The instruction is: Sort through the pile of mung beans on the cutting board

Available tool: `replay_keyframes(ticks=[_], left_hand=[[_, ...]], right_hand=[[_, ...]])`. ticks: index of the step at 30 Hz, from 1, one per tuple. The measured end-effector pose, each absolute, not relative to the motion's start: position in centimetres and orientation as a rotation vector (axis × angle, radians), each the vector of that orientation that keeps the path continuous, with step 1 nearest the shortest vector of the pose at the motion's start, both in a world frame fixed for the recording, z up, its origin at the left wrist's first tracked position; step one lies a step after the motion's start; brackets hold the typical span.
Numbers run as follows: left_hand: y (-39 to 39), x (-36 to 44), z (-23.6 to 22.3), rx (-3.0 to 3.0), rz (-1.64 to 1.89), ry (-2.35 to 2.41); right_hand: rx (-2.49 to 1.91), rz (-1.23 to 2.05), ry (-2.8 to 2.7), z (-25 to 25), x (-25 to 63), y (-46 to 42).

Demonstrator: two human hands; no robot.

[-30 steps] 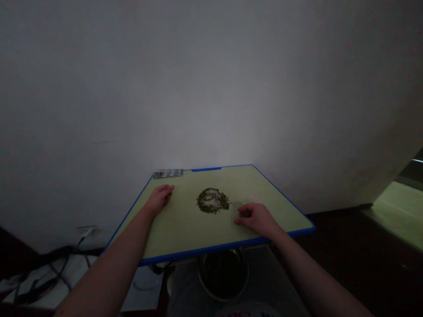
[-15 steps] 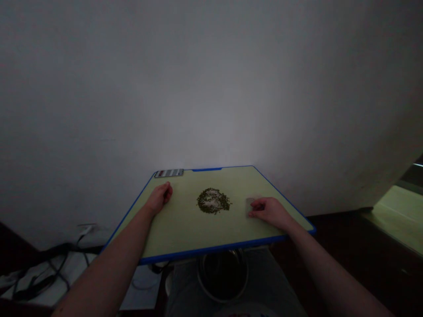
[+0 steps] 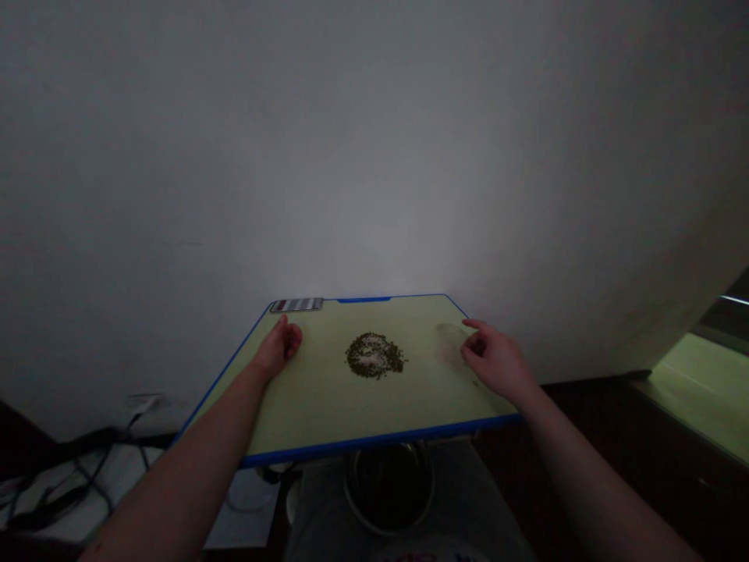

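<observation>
A loose heap of small green beans mixed with white grains (image 3: 374, 357) lies in the middle of the pale board (image 3: 328, 414). To its left my left hand (image 3: 279, 347) rests on its side, fingers curled closed, and nothing shows in them. At the right side of the board is my right hand (image 3: 495, 361), its index finger stretched out and apart from the thumb. Just left of those fingertips stands a faint, see-through vessel (image 3: 449, 341), its outline blurred. Whether the fingertips touch it is not clear.
A phone (image 3: 296, 305) with a lit screen lies at the board's far left corner, close to the wall (image 3: 374, 172). Below the near blue edge, a metal bowl (image 3: 389, 488) sits on my lap. Cables (image 3: 97, 476) lie at lower left.
My right hand has moved away from the heap, to the right and slightly farther back, and its fingers have spread from the pinch on the clear vessel. My left hand keeps its pose.
</observation>
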State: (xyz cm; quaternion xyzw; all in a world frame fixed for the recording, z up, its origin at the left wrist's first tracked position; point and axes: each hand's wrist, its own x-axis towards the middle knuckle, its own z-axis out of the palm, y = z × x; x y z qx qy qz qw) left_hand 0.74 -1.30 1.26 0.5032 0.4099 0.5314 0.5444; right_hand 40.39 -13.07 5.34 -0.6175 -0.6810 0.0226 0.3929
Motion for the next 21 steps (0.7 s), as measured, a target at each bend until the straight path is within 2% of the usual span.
replay_keyframes(ticks=[8,21], left_hand=[[-1.2,0.8,1.2,1.202,1.27,0.993],[-1.3,0.8,1.1,1.228,1.266,0.974]], right_hand=[[-1.676,0.037,-1.968,2.7,35.9,-14.5],[-1.821,0.026,-1.887,2.6,39.2,-11.2]])
